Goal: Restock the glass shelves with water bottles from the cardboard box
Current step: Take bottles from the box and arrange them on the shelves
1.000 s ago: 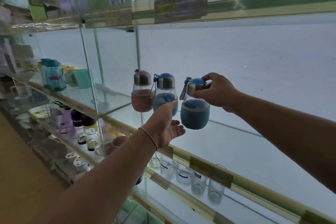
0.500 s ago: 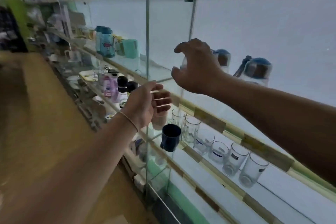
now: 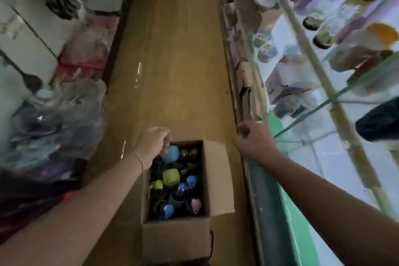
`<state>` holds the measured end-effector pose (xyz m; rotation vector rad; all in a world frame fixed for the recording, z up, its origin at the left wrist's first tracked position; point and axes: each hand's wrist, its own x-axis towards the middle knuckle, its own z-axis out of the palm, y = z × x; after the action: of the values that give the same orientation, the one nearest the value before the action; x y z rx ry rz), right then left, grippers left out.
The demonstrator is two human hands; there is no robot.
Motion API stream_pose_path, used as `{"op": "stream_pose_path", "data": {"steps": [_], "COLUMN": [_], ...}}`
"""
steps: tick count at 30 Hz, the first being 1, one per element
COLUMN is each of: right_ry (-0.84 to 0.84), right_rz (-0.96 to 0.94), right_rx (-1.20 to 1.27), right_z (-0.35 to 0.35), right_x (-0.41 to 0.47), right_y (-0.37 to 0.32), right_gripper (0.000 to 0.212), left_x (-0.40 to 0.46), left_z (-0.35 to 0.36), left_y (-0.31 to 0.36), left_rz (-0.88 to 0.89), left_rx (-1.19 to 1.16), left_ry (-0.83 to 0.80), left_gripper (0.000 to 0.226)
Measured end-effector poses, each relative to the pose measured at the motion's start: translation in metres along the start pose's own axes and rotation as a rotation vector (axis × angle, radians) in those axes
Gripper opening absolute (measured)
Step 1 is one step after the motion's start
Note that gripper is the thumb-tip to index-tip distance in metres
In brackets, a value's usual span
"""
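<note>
The water bottles (image 3: 177,181) lie loose in the open cardboard box (image 3: 177,236), which stands on the brown floor (image 3: 172,60) of the aisle, just beside the base of the glass shelves (image 3: 323,101). We judge that the box sits there so each bottle travels only a short way up to the shelf. Our left hand (image 3: 152,146) reaches into the far end of the box with fingers curled round a blue bottle (image 3: 171,153); motion blur keeps us from confirming how firm the hold is. Our right hand (image 3: 251,139) hangs above the shelf edge, loosely curled and holding nothing, presumably ready to take a second bottle. The right flap (image 3: 220,177) stands open toward the shelving. Cups and boxed goods already occupy the lower shelves, and bagged stock (image 3: 54,119) crowds the aisle's left side, so we judge lifting room to be narrow.
</note>
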<state>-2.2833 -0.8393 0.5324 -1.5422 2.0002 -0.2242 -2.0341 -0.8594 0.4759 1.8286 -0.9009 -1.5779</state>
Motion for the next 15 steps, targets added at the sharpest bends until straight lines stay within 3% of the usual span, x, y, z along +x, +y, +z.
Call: {"op": "stream_pose_path", "data": {"steps": [4,8,12,15], "right_ry": [-0.263,-0.408,-0.492,-0.501], "right_rz": [0.075,0.138,0.173,0.162], "right_rx": [0.006,-0.001,-0.059,-0.095], "right_z": [0.123,0.223,0.311,0.363], "right_x": [0.017,0.026,0.052,0.087], "right_y": [0.025,0.044,0.053,0.050], "right_gripper": [0.034,0.027,0.024,0.035], "left_x": [0.019,0.034,0.058,0.085], "left_z": [-0.036,-0.043,-0.036,-0.029], "left_y": [-0.116,-0.207,-0.276,-0.310], "left_rz": [-0.229,-0.425,-0.552,-0.582], "left_rx": [0.075,0.022,-0.077,-0.156], "left_ry": [0.074,0.098,0.095,0.095], "left_gripper": [0.015,0.018,0.020,0.020]}}
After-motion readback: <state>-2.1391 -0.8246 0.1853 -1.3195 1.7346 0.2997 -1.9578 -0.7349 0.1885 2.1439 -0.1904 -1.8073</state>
